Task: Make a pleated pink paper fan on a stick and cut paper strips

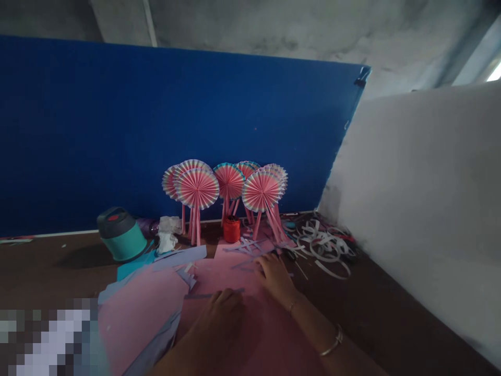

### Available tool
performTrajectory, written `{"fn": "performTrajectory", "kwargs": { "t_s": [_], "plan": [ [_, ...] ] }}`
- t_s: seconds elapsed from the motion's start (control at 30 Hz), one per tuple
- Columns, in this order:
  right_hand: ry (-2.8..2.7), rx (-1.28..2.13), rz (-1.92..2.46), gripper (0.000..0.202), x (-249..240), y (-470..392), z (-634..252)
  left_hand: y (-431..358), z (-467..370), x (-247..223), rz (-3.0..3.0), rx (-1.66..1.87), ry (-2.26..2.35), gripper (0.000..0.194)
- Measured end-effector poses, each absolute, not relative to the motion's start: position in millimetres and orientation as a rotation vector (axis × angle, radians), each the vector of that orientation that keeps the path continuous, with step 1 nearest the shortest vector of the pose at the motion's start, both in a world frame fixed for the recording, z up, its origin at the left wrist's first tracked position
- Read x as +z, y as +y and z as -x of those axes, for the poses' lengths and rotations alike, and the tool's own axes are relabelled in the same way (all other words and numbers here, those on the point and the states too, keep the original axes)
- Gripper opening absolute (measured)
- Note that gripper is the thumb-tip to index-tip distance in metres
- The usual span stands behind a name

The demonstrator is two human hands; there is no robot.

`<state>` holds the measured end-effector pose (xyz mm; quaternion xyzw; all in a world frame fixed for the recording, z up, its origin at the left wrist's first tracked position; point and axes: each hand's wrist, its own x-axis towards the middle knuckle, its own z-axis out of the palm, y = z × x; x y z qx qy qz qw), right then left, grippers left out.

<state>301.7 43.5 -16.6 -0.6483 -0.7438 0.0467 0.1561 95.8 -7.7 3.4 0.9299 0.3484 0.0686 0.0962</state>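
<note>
My left hand [225, 310] rests low on a pink paper sheet [203, 274], its fingers curled together and in shadow. A thin purple paper strip [198, 296] lies right at those fingers; whether they grip it I cannot make out. Further forward and to the right, my right hand [276, 277] lies on the same pink paper with its fingers apart, beside several loose purple strips [246, 261]. A larger pink sheet [143, 313] with purple paper under its edge sits left of my left hand.
Several pleated pink paper fans [197, 189] with pink handles stand against a blue board [176, 109]. Before them is a red spool [231, 230]. A teal-and-black container [123, 235] and crumpled white paper [168, 232] stand left. Curled paper strips [323, 243] lie by the white wall [422, 209].
</note>
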Motion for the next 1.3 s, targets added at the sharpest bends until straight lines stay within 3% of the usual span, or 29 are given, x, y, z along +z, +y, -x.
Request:
{"fn": "performTrajectory", "kwargs": {
  "t_s": [1.3],
  "plan": [
    [-2.243, 0.140, 1.873, 0.021, -13, 36, -297, -13, -98, 20, -2.797, 0.053, 1.066, 0.021]
  ]
}}
